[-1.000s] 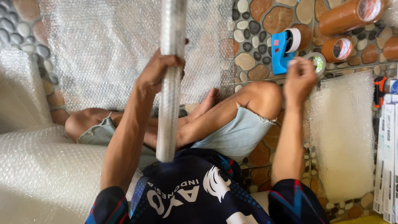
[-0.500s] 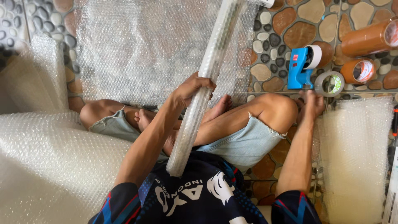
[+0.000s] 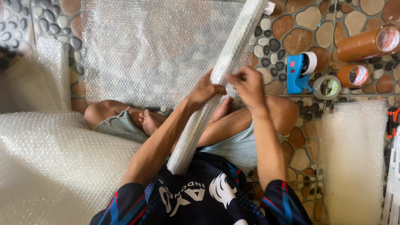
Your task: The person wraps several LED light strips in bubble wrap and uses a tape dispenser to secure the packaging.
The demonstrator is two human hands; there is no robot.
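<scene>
A big loose heap of bubble wrap (image 3: 46, 166) is lying along the left edge of the floor, and a flat sheet of bubble wrap (image 3: 154, 50) is spreading across the pebble-patterned floor (image 3: 300, 25) ahead of the person's crossed legs. The left hand (image 3: 204, 91) is closing around the long wrapped tube (image 3: 216, 87), which is slanting up from the lap toward the top edge. The right hand (image 3: 248, 85) is pinching the wrap on the tube just beside it, fingers curled. The tube is looking fully covered; sealing seems to be what is left. Further right, a blue tape dispenser (image 3: 298, 71), a roll of clear tape (image 3: 327, 87) and brown tape rolls (image 3: 362, 41) are waiting, with another bubble wrap sheet (image 3: 354, 158) below them.
</scene>
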